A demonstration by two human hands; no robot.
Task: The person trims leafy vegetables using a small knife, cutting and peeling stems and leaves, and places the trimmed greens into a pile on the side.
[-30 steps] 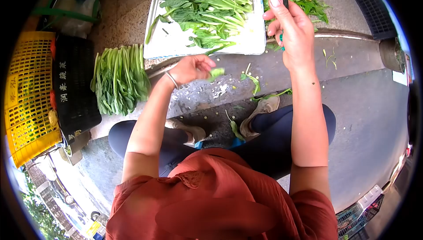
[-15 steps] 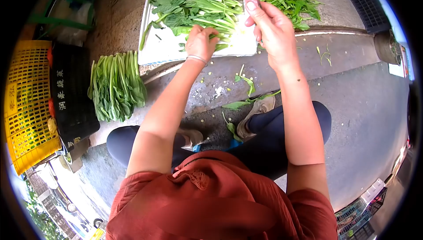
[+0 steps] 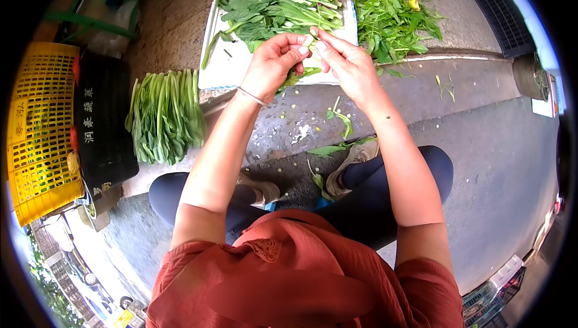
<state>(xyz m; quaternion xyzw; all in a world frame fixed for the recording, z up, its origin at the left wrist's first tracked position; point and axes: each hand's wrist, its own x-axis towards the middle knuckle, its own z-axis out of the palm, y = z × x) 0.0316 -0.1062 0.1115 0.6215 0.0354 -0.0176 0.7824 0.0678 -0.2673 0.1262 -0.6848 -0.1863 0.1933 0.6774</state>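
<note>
My left hand point(image 3: 276, 64) is closed around a leafy green stalk point(image 3: 309, 41), its pale stem end sticking up from the fingers and its leaves hanging below. At that stem end my right hand point(image 3: 349, 66) meets it with thumb and fingers pinched. Something thin and small seems to be in the right fingers, too unclear to name. Just beyond both hands, rows of leafy greens point(image 3: 274, 12) lie on a white board point(image 3: 212, 66), leaves to the left and stems to the right.
A bundle of greens point(image 3: 165, 117) lies on the left beside a black crate point(image 3: 105, 129) and a yellow crate point(image 3: 42, 141). Loose leaves point(image 3: 397, 21) with yellow blossoms are piled at the upper right. Cut bits and stray leaves point(image 3: 328, 149) litter the ground near my shoes point(image 3: 355, 159).
My left hand has lifted a stalk off the board and moved toward me. My right hand has come down and left, so both hands now meet at the stem.
</note>
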